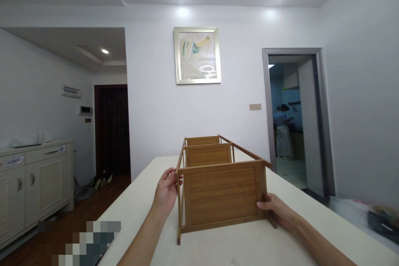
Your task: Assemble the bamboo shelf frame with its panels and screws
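A brown wooden shelf rack lies on its side on the white table, its several panels standing upright one behind another and its long rails running away from me. My left hand is closed around the rail at the near left corner, fingers partly hidden behind the wood. On the other side, my right hand grips the near right edge, with the thumb on the face of the closest panel and the other fingers hidden behind it.
Under the rack is a white table reaching toward the wall. A pale cabinet stands at left, beside a dark door. Through the doorway at right, a person stands in another room. Bagged items lie at the right edge.
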`<state>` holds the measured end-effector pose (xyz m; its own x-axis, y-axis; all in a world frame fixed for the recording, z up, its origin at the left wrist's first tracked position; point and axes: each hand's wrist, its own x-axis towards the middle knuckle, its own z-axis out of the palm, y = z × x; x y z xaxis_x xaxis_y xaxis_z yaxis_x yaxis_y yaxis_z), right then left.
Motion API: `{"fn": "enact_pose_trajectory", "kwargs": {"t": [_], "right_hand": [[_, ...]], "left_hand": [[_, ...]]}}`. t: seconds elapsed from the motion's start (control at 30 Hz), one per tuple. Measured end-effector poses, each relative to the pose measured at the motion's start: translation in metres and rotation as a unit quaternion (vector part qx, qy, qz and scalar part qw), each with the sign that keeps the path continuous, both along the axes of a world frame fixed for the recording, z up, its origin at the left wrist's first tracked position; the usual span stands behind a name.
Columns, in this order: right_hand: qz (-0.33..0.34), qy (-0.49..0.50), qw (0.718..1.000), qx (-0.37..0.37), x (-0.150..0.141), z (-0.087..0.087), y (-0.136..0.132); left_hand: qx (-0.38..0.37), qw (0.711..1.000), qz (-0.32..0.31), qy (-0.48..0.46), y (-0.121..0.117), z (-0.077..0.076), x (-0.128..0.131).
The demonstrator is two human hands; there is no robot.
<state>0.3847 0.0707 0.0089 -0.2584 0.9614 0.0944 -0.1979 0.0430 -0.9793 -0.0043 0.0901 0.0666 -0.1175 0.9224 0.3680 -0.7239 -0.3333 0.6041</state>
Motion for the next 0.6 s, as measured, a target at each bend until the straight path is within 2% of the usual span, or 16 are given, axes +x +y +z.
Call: {"fn": "enact_pose_trajectory", "kwargs": {"t": [0.23,0.6], "right_hand": [[-0.018,0.003,1.000,0.009,-0.0006,-0.0029,0.0024],[-0.022,-0.001,1.000,0.012,0.0037,-0.0080,0.0071]], "left_hand": [[-0.003,1.000,-0.025,-0.004,-0.0015,0.0001,-0.0021],[-0.014,1.000,-0.008,-0.012,0.0026,-0.0026,-0.0011]]}}
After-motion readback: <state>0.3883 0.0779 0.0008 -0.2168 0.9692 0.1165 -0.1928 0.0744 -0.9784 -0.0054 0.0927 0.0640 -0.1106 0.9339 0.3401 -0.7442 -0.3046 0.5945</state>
